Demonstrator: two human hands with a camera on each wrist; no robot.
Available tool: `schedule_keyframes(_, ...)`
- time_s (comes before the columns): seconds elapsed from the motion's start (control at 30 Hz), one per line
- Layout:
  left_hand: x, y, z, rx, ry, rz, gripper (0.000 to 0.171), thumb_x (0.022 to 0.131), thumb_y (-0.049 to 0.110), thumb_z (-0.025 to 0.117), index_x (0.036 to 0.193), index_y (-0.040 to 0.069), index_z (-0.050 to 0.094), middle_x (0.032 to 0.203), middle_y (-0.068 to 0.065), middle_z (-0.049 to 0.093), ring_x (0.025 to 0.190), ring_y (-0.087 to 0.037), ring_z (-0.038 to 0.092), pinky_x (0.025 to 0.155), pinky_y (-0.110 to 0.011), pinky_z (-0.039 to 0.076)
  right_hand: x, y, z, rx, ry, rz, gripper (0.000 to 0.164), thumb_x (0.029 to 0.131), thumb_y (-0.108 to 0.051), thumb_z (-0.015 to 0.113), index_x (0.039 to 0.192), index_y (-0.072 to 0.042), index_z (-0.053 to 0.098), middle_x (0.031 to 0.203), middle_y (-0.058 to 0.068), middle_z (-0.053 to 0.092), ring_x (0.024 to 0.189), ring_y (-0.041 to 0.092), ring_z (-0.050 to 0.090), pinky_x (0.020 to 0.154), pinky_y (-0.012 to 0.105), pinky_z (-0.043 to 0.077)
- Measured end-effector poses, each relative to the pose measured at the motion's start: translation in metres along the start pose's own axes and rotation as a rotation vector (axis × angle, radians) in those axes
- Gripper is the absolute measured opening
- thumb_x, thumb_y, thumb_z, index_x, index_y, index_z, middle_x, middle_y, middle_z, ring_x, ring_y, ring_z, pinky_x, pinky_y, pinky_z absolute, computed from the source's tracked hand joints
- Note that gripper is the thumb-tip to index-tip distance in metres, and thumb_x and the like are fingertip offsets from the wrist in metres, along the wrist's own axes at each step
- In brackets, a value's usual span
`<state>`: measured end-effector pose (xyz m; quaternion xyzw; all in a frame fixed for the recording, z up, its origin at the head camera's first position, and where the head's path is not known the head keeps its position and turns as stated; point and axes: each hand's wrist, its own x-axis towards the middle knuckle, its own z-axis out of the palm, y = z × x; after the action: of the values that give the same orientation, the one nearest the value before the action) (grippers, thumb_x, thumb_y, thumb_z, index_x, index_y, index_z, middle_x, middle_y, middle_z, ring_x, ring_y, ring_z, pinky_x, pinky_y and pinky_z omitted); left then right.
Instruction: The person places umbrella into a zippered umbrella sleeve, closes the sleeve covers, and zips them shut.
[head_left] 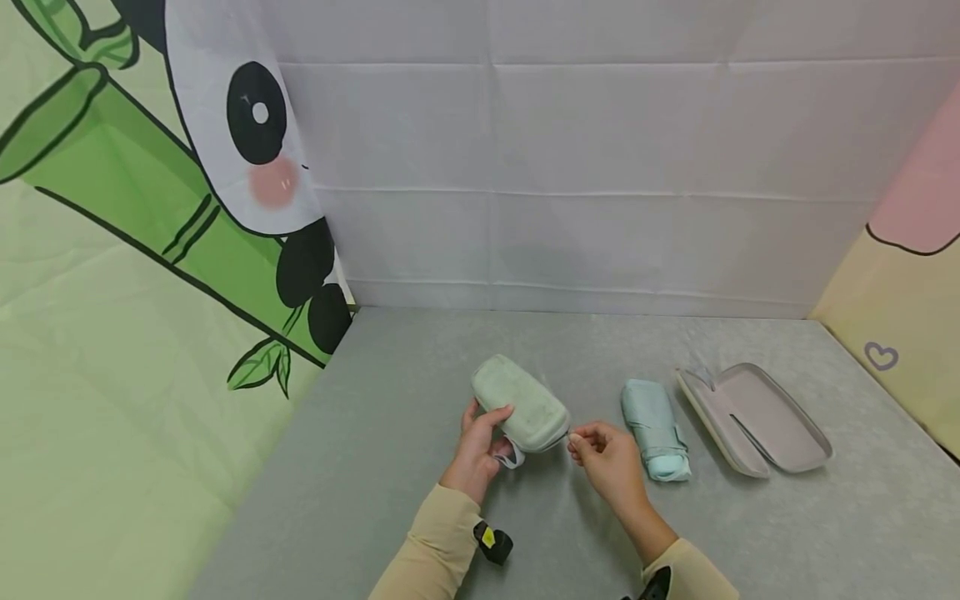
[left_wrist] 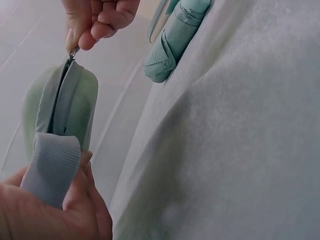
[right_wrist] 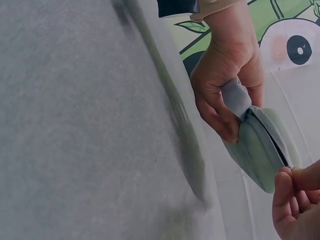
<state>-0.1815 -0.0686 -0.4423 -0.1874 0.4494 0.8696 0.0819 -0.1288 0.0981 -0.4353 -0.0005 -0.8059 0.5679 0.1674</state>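
Note:
A pale green zip case is held up over the grey table, tilted. My left hand grips its near left end, thumb on top and fingers beneath, beside a grey ribbed strap loop. With thumb and forefinger my right hand pinches the zipper pull at the case's right corner. In the left wrist view the zipper runs along the side from the strap to the pull, its teeth parted by a narrow dark gap. What lies inside the case is hidden.
Right of the hands lies a folded teal umbrella on the grey table. Beyond it, an opened grey-beige case lies spread out. A white cloth wall stands at the back, with printed panda and bamboo cloth at the left.

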Motion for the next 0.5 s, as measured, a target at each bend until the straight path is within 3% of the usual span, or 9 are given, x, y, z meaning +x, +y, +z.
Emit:
schedule_keyframes(0.17, -0.0001, -0.0023, 0.0020, -0.024, 0.006, 0.009, 0.086, 0.084, 0.002, 0.065, 0.149, 0.016, 0.010, 0.138, -0.025, 0.028, 0.115, -0.047, 0.045, 0.096, -0.051, 0.036, 0.0001, 0.0018, 0.0008, 0.013, 0.002, -0.019, 0.006, 0.081, 0.007, 0.067, 0.076, 0.005, 0.066, 0.066, 0.010, 0.064, 0.055, 0.012, 0.060, 0.051, 0.022, 0.050)
schedule_keyframes(0.5, 0.0002, -0.0044, 0.0046, -0.063, 0.047, 0.008, 0.084, 0.084, 0.000, 0.064, 0.148, 0.017, 0.013, 0.139, -0.024, 0.025, 0.114, -0.048, 0.044, 0.095, -0.052, 0.037, -0.0030, -0.0006, 0.0045, 0.058, -0.002, -0.037, 0.007, 0.079, 0.010, 0.067, 0.073, 0.006, 0.065, 0.062, 0.010, 0.063, 0.053, 0.010, 0.058, 0.049, 0.023, 0.049)
